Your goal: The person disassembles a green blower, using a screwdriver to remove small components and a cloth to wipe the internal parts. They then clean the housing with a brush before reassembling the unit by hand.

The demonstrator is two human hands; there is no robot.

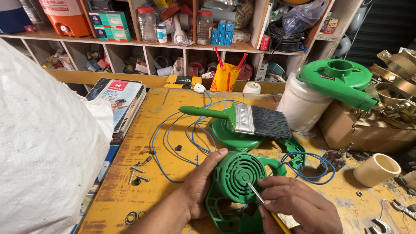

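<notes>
My left hand (200, 182) grips the left side of a green plastic blower housing (242, 173) with a round slotted grille, steadying it on the yellow table (130, 190). A screwdriver (263, 203) with a yellow handle is held in my right hand (299, 203), and its metal tip rests on the grille near the centre. A blue wire (173, 130) loops across the table behind the housing. Just beyond it, a green-handled paintbrush (242, 118) with black bristles lies on a round green cover (232, 134).
Loose screws and washers (138, 171) lie left of the housing. A white sack (43, 143) fills the left side beside stacked magazines (121, 99). At right stand a green blower casing (340, 80), a cardboard box (368, 130) and a beige pipe piece (376, 169). Cluttered shelves (173, 43) stand behind.
</notes>
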